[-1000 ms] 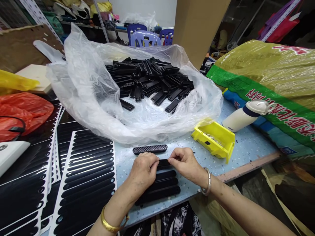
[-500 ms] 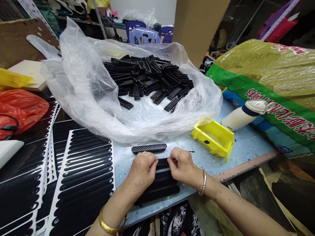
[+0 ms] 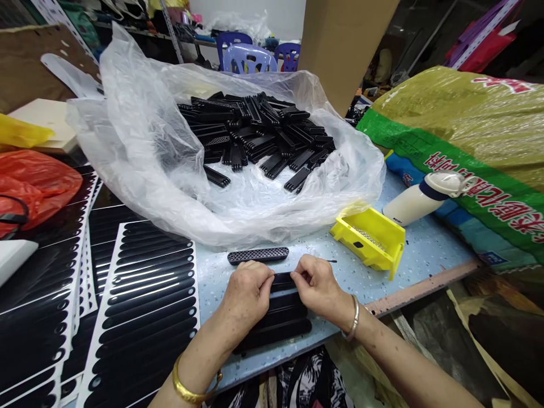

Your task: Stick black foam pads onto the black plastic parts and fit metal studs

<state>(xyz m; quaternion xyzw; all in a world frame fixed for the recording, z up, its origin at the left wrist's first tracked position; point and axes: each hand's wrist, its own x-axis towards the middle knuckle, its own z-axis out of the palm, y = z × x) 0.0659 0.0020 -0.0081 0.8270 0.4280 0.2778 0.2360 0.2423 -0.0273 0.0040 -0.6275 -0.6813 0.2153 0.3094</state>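
My left hand (image 3: pixel 246 294) and my right hand (image 3: pixel 317 285) meet over a sheet of long black strips (image 3: pixel 276 323) lying at the near edge of the blue table (image 3: pixel 425 249). Both hands pinch the top black strip (image 3: pixel 283 279) of that sheet, one at each side. Just beyond my fingers lies a single black grille piece (image 3: pixel 258 255) with a mesh face. Behind it a clear plastic bag (image 3: pixel 140 153) spreads open with a heap of several black grille parts (image 3: pixel 259 136).
A yellow bin (image 3: pixel 369 238) with small metal bits stands to the right, a white bottle (image 3: pixel 420 201) beyond it. White sheets of black strips (image 3: pixel 148 300) cover the left. An orange bag (image 3: pixel 38 187) lies far left, a green-yellow sack (image 3: pixel 463 130) at right, a cardboard box (image 3: pixel 340 45) behind.
Both hands have stayed pinched on the top strip; my right hand's fingers have shifted slightly at its end. The view has drifted a little.
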